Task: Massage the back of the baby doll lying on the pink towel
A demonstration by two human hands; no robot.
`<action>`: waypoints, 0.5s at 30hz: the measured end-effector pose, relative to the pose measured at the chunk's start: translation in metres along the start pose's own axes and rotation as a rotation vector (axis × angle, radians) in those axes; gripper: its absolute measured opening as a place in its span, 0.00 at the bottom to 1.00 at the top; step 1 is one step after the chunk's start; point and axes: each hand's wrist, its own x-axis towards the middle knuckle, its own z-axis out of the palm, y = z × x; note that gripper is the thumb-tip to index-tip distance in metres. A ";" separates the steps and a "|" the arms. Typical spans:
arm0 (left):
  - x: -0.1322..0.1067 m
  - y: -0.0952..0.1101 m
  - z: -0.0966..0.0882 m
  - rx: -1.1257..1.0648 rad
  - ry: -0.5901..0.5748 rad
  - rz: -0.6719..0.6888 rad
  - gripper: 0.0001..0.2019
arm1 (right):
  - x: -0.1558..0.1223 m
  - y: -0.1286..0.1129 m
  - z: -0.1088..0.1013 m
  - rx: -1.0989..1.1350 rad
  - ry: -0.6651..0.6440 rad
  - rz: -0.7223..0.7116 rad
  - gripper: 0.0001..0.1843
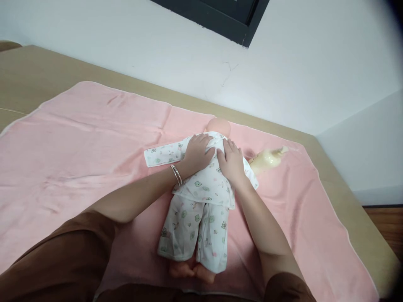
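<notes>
A baby doll (206, 184) in white printed pajamas lies stretched out on a pink blanket (91, 138), its head at the far end and its bare feet toward me. Flat on the left side of its upper body rests my left hand (197, 153), fingers extended, a bracelet (176, 175) at the wrist. My right hand (232, 161) lies on the right side of the upper body, palm down with fingers spread. Neither hand grips anything. One pajama sleeve (163, 154) reaches out to the left. The doll's face is not visible.
A cream-coloured pump bottle (267, 160) lies on its side on the blanket, just right of the doll. Beneath the blanket is a wooden table (349, 188). A white wall (126, 42) with a dark frame (220, 27) stands behind it.
</notes>
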 end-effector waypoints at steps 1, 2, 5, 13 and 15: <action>0.001 -0.001 0.000 -0.010 -0.009 -0.008 0.19 | 0.005 0.006 0.002 0.036 0.007 0.001 0.30; 0.002 -0.001 0.000 -0.020 -0.015 -0.014 0.19 | 0.008 0.012 0.003 0.063 0.013 0.007 0.29; 0.000 -0.001 -0.001 -0.064 -0.012 -0.017 0.19 | 0.008 0.015 -0.002 0.088 0.060 0.047 0.28; -0.009 -0.006 0.003 -0.162 0.100 -0.017 0.25 | -0.016 -0.020 -0.007 0.108 0.091 -0.129 0.29; -0.011 -0.007 0.005 -0.179 0.124 -0.019 0.25 | -0.016 -0.022 -0.002 0.111 0.018 -0.141 0.29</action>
